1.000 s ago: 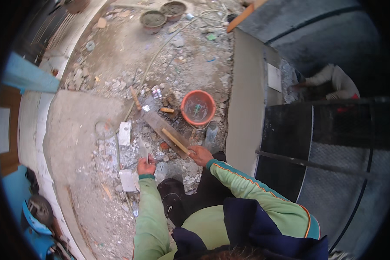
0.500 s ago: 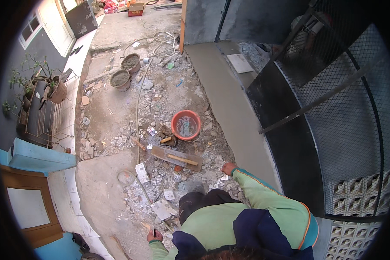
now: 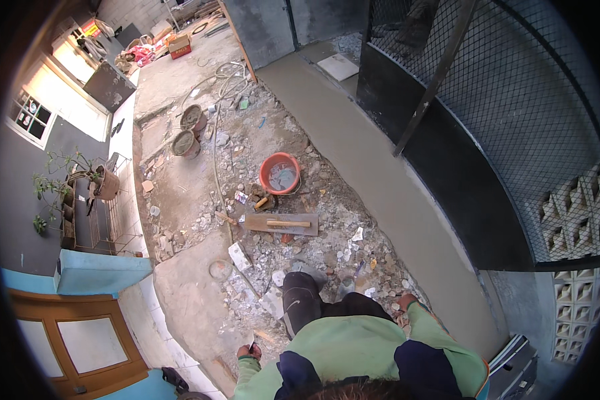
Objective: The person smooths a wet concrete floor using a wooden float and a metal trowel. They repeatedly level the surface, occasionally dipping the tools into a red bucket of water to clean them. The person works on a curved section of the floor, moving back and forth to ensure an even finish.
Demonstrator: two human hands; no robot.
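My left hand (image 3: 249,351) hangs low at my left side, fingers curled around something small and dark that I cannot make out. Out to my right, my right hand (image 3: 407,302) is held over the rubble beside the smooth strip of wet cement (image 3: 373,163); its fingers look closed, with nothing visible in them. Ahead of my knees a long flat plastering float (image 3: 256,224) with a wooden handle lies on the rubble, touched by neither hand. Just beyond it stands an orange bucket (image 3: 265,175) of cloudy water, with a smaller wooden-handled tool (image 3: 262,202) next to it.
Two mortar-filled buckets (image 3: 185,143) (image 3: 193,118) stand farther off at the left. A hose (image 3: 217,167) runs over the broken ground (image 3: 353,267). At the right is a dark mesh gate (image 3: 460,167); at the left are potted plants (image 3: 104,183) and a brown door (image 3: 86,340).
My view has swung, so the gate and cement strip now lie at a steeper slant. My right arm has drawn back from its forward reach toward my side; the left hand stays low.
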